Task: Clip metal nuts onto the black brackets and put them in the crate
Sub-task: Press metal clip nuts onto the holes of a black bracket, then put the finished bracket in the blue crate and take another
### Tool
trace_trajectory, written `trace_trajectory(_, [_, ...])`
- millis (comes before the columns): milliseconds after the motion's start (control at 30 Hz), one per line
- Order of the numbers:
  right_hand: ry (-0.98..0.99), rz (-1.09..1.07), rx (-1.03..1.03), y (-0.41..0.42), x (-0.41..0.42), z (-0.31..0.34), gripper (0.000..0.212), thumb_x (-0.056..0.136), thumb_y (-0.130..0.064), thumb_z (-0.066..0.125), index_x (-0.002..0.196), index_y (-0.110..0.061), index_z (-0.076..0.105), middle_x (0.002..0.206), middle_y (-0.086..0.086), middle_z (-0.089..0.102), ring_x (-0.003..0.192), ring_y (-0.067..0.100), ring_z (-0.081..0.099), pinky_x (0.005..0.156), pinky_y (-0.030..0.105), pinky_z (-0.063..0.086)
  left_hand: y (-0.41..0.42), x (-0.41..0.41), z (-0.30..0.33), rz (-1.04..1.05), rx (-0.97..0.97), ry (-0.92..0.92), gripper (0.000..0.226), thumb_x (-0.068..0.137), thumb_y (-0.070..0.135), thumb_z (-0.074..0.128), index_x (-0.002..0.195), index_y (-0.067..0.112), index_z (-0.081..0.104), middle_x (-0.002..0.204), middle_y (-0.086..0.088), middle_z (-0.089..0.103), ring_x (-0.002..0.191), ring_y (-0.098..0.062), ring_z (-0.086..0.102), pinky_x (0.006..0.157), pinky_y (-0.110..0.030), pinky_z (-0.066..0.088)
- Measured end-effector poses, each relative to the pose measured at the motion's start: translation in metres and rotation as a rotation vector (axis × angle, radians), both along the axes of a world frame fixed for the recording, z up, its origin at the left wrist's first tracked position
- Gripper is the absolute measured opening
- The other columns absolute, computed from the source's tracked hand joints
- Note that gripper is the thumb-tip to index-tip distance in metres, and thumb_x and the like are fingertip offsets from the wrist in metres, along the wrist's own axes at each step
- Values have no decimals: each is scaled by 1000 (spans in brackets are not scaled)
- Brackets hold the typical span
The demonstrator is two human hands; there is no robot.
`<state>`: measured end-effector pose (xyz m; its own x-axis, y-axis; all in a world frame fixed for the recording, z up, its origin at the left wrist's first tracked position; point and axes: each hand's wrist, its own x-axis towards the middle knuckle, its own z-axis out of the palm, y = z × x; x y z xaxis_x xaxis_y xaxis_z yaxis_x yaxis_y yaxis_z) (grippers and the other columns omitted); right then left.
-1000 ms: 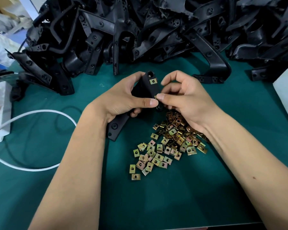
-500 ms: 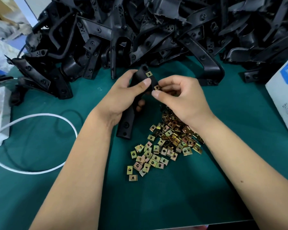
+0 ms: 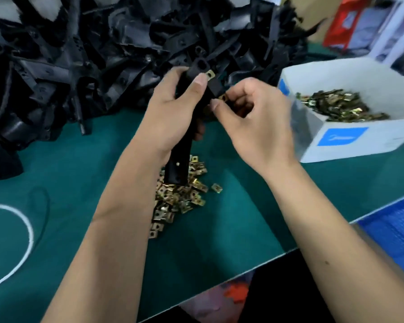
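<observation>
My left hand (image 3: 173,113) grips a long black bracket (image 3: 181,164) upright above the green mat, thumb pressed near its top end. One brass clip nut (image 3: 210,74) sits clipped on the bracket's upper end. My right hand (image 3: 254,122) pinches a second metal nut (image 3: 224,97) against the bracket's right edge, just below the first. A loose pile of brass nuts (image 3: 177,194) lies on the mat under the bracket's lower end. The corner of a blue crate (image 3: 392,231) shows at the right edge, below the table.
A big heap of black brackets (image 3: 103,66) fills the back of the table. A white cardboard box (image 3: 350,138) holding more nuts stands at the right. A white cable (image 3: 26,229) loops at the left. The table's front edge runs diagonally at lower right.
My view has swung right, bringing the nut box and blue crate into sight. Both hands lifted the bracket higher and more upright; the right hand still works a nut at its edge.
</observation>
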<state>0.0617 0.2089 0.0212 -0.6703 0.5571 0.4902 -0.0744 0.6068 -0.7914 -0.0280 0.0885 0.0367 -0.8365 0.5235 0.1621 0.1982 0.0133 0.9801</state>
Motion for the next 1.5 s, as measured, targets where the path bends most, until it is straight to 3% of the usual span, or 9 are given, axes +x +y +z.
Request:
trace_trajectory(233, [233, -310, -177, 102, 134, 10, 16, 92, -25, 69, 82, -21, 58, 69, -3, 56, 64, 26, 52, 62, 50, 54, 146, 122, 24, -514, -113, 145, 42, 105, 40, 56, 143, 25, 48, 96, 0, 70, 60, -26, 68, 57, -39, 60])
trace_trajectory(333, [354, -411, -408, 142, 204, -15, 10, 94, -26, 70, 86, -23, 64, 69, -7, 62, 66, 13, 52, 57, 30, 48, 202, 190, 3, -688, -288, 263, 87, 100, 53, 58, 165, 26, 8, 141, -8, 61, 104, -34, 72, 88, -44, 60])
trace_trajectory(433, [393, -616, -716, 178, 264, -66, 16, 98, -19, 67, 84, -20, 61, 66, -7, 66, 61, 9, 58, 54, 22, 51, 245, 247, -40, -864, -444, 243, 97, 99, 56, 58, 164, 25, -7, 135, -19, 63, 97, -33, 75, 76, -39, 61])
trace_trajectory(633, [291, -953, -1348, 209, 331, -202, 4, 101, -2, 59, 103, 1, 60, 106, 28, 63, 93, 35, 65, 70, 43, 60, 280, 297, -164, -889, -845, 106, 79, 100, 55, 55, 158, 12, 24, 159, -18, 41, 140, -36, 48, 113, -43, 42])
trace_trajectory(800, [170, -1048, -1569, 196, 351, -271, 29, 99, -8, 64, 124, 6, 59, 117, 23, 64, 109, 38, 65, 86, 45, 56, 267, 302, -242, -763, -1109, 220, 64, 98, 57, 55, 138, 8, 43, 145, -26, 46, 134, -44, 47, 107, -45, 42])
trace_trajectory(1000, [-271, -1116, -1277, 192, 350, -278, 20, 86, -16, 72, 94, -5, 58, 86, 15, 65, 68, 29, 60, 53, 30, 47, 267, 306, -251, -774, -1020, 340, 44, 97, 48, 59, 123, 12, 61, 130, -18, 60, 123, -39, 56, 102, -44, 49])
trace_trajectory(1067, [-303, -1099, -1174, 199, 341, -262, 15, 84, -19, 72, 87, -7, 63, 82, 13, 69, 70, 30, 63, 60, 36, 53, 272, 310, -234, -762, -894, 373, 31, 97, 42, 62, 110, 14, 66, 116, -11, 67, 111, -35, 63, 94, -43, 54])
trace_trajectory(1200, [-210, -1028, -946, 213, 321, -204, 11, 85, -17, 68, 94, -14, 73, 93, 9, 77, 91, 29, 73, 89, 48, 61, 284, 311, -175, -669, -622, 367, 15, 97, 29, 64, 105, 20, 72, 109, 1, 74, 105, -22, 68, 94, -39, 54])
trace_trajectory(1500, [70, -783, -281, 189, 244, -30, 8, 89, -19, 67, 83, -16, 71, 75, -5, 72, 69, 9, 64, 70, 37, 55, 245, 243, -15, -416, 113, 399, 9, 90, 10, 64, 87, 14, 71, 79, 12, 72, 74, -6, 68, 74, -31, 58])
